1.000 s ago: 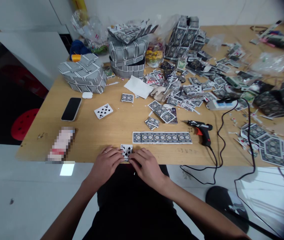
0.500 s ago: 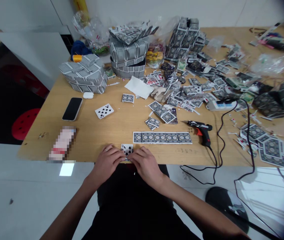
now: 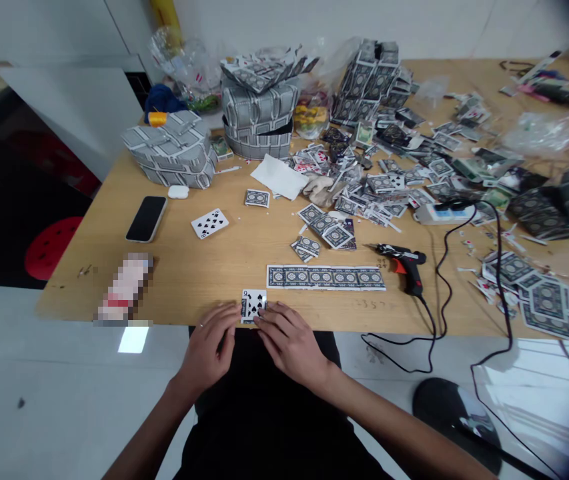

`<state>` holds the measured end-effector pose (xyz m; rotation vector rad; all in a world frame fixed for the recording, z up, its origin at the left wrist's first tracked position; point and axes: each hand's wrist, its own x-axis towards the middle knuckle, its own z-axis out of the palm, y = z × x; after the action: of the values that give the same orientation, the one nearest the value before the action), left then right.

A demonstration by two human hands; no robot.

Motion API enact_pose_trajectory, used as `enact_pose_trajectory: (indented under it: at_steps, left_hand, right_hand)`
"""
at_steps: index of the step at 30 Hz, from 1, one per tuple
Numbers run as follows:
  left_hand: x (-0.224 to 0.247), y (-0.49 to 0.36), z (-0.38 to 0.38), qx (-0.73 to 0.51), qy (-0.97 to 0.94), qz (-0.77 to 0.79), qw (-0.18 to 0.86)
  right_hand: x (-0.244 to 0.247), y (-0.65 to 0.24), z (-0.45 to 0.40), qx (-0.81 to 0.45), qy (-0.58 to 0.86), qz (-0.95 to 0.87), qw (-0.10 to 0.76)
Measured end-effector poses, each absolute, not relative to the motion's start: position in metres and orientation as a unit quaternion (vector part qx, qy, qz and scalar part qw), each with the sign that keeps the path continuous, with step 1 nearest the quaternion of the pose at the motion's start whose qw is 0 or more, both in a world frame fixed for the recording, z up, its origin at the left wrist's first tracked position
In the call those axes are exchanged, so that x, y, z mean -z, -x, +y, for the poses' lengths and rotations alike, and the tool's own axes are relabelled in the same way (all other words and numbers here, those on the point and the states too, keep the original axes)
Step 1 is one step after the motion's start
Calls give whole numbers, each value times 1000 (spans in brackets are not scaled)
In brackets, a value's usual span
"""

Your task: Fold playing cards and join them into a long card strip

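A nine of spades card lies face up at the table's front edge, with patterned strips along its sides. My left hand is at the card's left side, fingers bent, thumb apart from them and nothing in its grasp. My right hand rests its fingertips on the card's lower right part, fingers spread. Just behind, a row of joined patterned cards stretches to the right, face down. Farther left lies an eight of spades card.
A black glue gun with a trailing cord lies right of the row. A phone lies at the left. Behind are a card-covered box, a white paper, a power strip and heaps of cut cards.
My left hand has drawn back toward the body and opened its thumb away from its fingers. My right fingers have shifted slightly, and more of the nine of spades card shows.
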<state>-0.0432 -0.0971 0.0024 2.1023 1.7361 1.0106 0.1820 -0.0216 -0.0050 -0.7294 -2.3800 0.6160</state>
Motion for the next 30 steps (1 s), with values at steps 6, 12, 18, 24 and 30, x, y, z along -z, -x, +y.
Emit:
enact_pose_trajectory:
  at_steps: [6, 12, 18, 24, 30]
  left_hand:
    - [2, 36, -99, -307, -768, 562, 23]
    - [5, 33, -95, -326, -760, 562, 16]
    - [7, 29, -96, -333, -764, 552, 15]
    - [4, 26, -93, -335, -763, 552, 4]
    - [3, 25, -86, -337, -774, 536, 23]
  right_hand:
    - [12, -182, -20, -224, 267, -888, 300]
    - [20, -186, -21, -221, 259, -886, 315]
    - [21, -187, -22, -216, 245, -885, 331]
    - [14, -187, -18, -211, 242, -889, 327]
    - [9, -185, -17, -216, 247, -893, 309]
